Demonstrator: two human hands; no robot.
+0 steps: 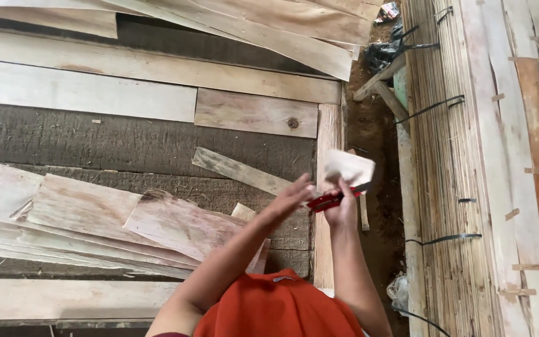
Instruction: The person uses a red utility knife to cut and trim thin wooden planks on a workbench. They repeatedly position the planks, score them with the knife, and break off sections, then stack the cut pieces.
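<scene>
My right hand (342,203) grips a red-handled knife (329,200) with its blade pointing right, and it also touches a small pale scrap of wood veneer (348,167) held just above the knife. My left hand (291,196) is beside it with fingers spread, its fingertips near the knife handle and the scrap's lower left edge. Both hands are raised over the right end of a worktable (126,140) made of dark and pale boards. My orange shirt (276,309) fills the bottom centre.
Thin veneer sheets (82,218) lie fanned on the table's left side, more sheets (269,25) at the top. A loose strip (238,170) lies near the middle. A tall strapped stack of veneer (450,187) stands at right, beyond a dirt gap (378,187).
</scene>
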